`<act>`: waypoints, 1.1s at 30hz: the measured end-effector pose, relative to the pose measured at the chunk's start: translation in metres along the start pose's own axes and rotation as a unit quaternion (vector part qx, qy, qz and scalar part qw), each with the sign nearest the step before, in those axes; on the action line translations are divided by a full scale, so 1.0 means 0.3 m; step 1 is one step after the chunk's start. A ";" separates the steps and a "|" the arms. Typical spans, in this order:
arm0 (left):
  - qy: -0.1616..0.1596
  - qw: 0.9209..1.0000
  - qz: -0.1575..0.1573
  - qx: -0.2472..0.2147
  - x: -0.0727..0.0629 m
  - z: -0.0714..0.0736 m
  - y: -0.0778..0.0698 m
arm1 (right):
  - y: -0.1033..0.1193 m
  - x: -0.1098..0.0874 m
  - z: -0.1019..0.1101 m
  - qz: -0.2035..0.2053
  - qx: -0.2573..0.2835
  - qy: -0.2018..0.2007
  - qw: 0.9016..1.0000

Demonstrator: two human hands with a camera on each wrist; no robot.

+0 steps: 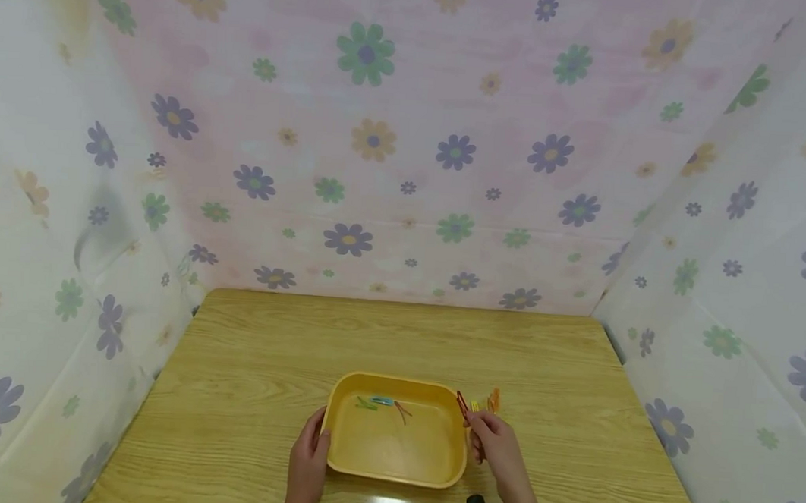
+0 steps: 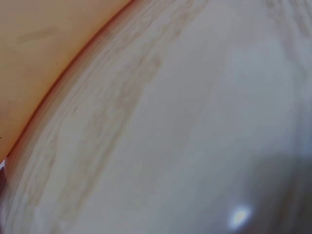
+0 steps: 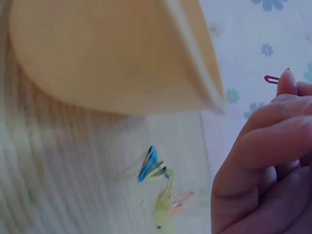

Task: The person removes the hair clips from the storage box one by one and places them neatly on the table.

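Red clip: I have the red clip (image 1: pixel 462 405) at the tray's upper right corner, lower right of centre in the head frame.
Right hand: the thumb and finger of the right hand (image 1: pixel 498 443) pinch one end, the other end poking free.
Left hand: the left hand (image 1: pixel 309 453) grips the left wall of the yellow tray (image 1: pixel 399 456), thumb near the rim.
Rim risk: I judge the clip could catch on the rim and twist out, since so little of it is pinched (depth is hard to read from here).
Tray risk: a pull from the left hand could slide the tray and scatter the green clip (image 1: pixel 366 404), blue clip (image 1: pixel 381 401) and reddish clip (image 1: pixel 403 412) inside, near its upper left and middle.
Knuckle risk: a low right hand might brush the orange clip (image 1: pixel 494 400) just beyond it.
Right wrist view: it gives me a second blue clip (image 3: pixel 147 165) on the table, lower middle of the frame, which the head view hides.
Left wrist view: only tray wall, upper left, and tabletop (image 2: pixel 170 122); I cannot tell any finger there.
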State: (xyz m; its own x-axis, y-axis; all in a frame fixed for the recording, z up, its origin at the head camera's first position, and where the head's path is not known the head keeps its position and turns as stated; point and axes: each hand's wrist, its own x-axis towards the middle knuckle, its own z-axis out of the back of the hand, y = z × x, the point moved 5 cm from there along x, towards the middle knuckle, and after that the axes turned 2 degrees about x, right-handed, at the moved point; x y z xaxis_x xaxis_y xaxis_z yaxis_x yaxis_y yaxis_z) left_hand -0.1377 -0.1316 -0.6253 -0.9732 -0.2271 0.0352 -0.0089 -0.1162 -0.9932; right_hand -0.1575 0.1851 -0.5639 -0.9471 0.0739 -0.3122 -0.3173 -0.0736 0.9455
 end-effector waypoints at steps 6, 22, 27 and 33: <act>0.002 1.000 0.004 0.000 0.003 0.004 0.007 | -0.027 -0.004 0.021 -0.007 0.010 -0.008 1.000; 0.005 1.000 0.013 0.010 -0.009 -0.003 0.011 | -0.120 -0.013 0.091 -0.039 0.022 -0.043 0.998; 0.005 1.000 -0.003 0.017 -0.008 -0.004 0.015 | -0.155 -0.010 0.106 -0.055 0.037 -0.048 0.997; 0.001 1.000 -0.016 0.014 0.003 0.001 0.008 | -0.183 0.001 0.111 -0.062 0.033 -0.057 0.996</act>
State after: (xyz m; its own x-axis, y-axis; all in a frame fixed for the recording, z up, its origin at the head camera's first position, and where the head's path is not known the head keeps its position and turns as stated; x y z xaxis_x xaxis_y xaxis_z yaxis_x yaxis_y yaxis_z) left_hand -0.1386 -0.1322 -0.6277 -0.9729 -0.2210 0.0675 -0.0345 -0.1501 -0.9881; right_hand -0.1387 0.2224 -0.6129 -0.8885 0.1903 -0.4176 -0.4239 0.0086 0.9057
